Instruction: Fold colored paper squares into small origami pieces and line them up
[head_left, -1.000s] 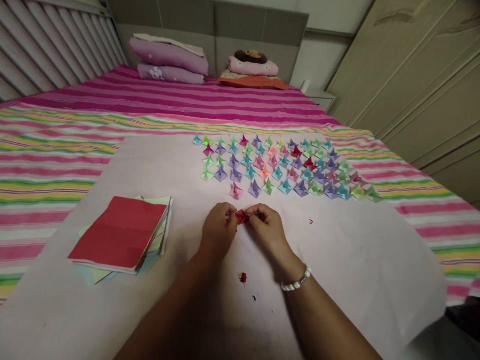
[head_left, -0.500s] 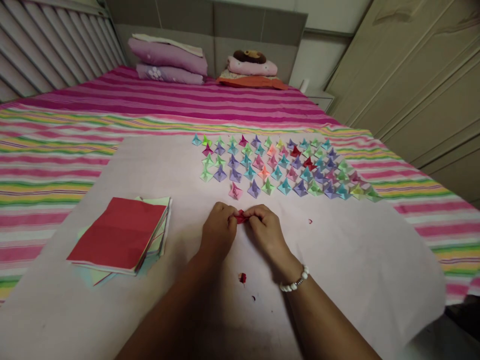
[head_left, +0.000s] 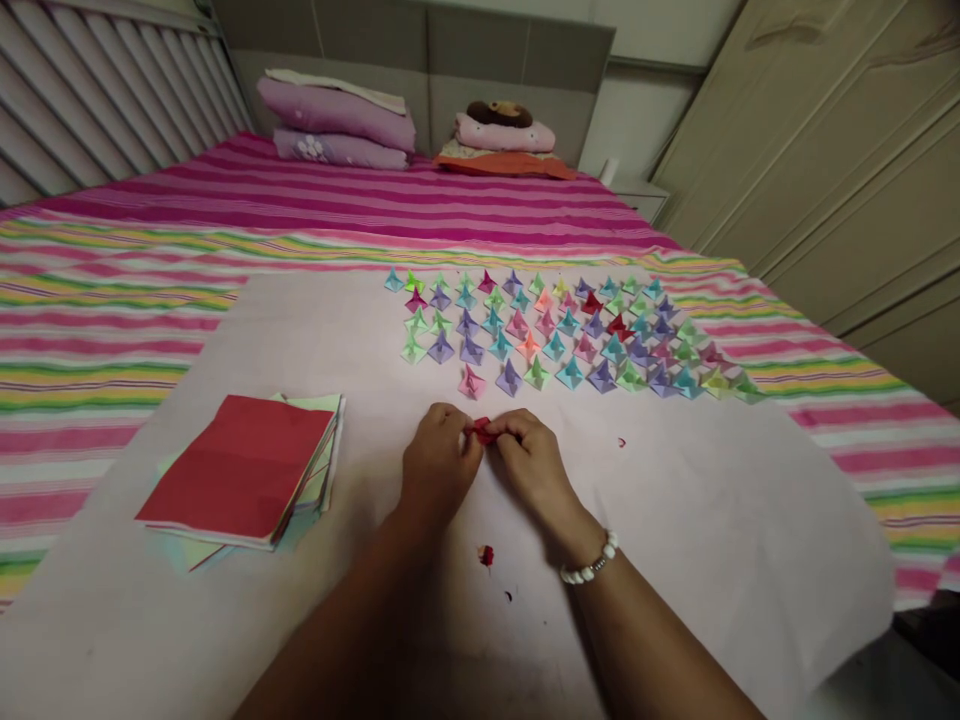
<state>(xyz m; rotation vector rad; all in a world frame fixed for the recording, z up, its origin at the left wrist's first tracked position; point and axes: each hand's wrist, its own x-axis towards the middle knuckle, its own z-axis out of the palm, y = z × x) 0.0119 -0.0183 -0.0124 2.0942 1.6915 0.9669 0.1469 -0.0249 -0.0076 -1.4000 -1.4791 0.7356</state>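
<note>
Between both hands is a small piece of folded red paper point(head_left: 484, 431), partly hidden by the fingers. My left hand point(head_left: 439, 455) pinches its left side, thumb and fingertips together. On the opposite side my right hand point(head_left: 529, 452), with a white bead bracelet point(head_left: 592, 567) at the wrist, grips the paper in a pinch too. Just beyond the fingers stands a pink folded paper piece point(head_left: 472, 382), in front of rows of several similar pointed paper pieces in many colours. Small red scraps point(head_left: 486, 555) lie nearer to me on the white sheet point(head_left: 360, 620).
A stack of square paper with a red sheet on top point(head_left: 244, 465) lies to the left. The white sheet covers part of a striped bed point(head_left: 90, 380). Folded purple bedding point(head_left: 337, 110) and a pink pillow point(head_left: 502, 133) rest by the headboard. A wardrobe point(head_left: 840, 180) stands right.
My left thumb and fingers have shifted slightly on the red paper, which now shows a little differently between them. The right hand keeps almost the same place.
</note>
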